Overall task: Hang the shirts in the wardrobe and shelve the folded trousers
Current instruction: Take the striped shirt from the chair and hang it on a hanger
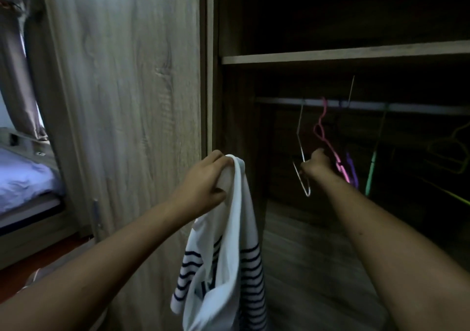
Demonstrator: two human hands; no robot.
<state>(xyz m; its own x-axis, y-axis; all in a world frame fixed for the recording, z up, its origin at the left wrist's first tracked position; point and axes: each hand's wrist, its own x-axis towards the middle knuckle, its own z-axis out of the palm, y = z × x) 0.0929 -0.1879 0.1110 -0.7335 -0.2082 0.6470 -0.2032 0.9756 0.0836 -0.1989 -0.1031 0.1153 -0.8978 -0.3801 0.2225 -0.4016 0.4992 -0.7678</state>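
Observation:
My left hand (203,180) is closed on the top of a white shirt with dark blue stripes (229,262), which hangs down in front of the wardrobe's door edge. Inside the dark wardrobe my right hand (315,165) grips a white wire hanger (301,152) that hangs from the rail (407,108). Just right of that hand hang a pink hanger (323,127), a purple hanger (352,168) and a green hanger (371,168). No trousers are in view.
The open wardrobe door (122,101) stands on the left. A shelf (330,56) runs above the rail, and yellow-green hangers (447,152) sit at the far right. A bed with a purple sheet (23,178) lies at the left edge.

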